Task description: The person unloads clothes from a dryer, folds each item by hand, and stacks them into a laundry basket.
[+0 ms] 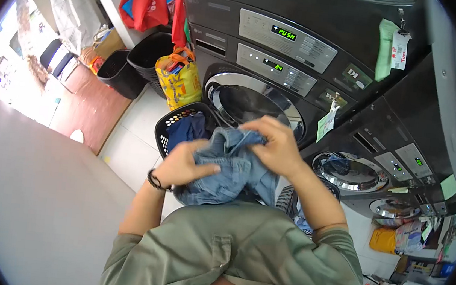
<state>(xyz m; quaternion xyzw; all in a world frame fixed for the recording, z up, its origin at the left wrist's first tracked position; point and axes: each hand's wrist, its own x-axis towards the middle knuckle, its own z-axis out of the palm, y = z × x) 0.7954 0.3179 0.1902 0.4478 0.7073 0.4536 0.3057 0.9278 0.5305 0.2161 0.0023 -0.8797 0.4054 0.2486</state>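
Observation:
A faded blue denim garment (231, 167), with visible seams and a folded top edge, is held up in front of my chest. My left hand (182, 164), with a dark bracelet at the wrist, grips its left side, the thumb lying across the cloth. At the upper right edge, my right hand (274, 146) pinches the denim with bent fingers. Cloth hides some fingertips, and the hands are slightly blurred. Just beyond my left hand, a black perforated laundry basket (162, 130) holds dark blue clothes (185, 130).
A front-loading washer door (253, 104) faces me, under panels reading "PUSH" and 24. A yellow bag (179, 83) and stacked black baskets (151, 55) stand left of it. Another basket (287, 200) with clothes sits by my right forearm. More machines (350, 171) line the right; a pale surface (58, 192) is at left.

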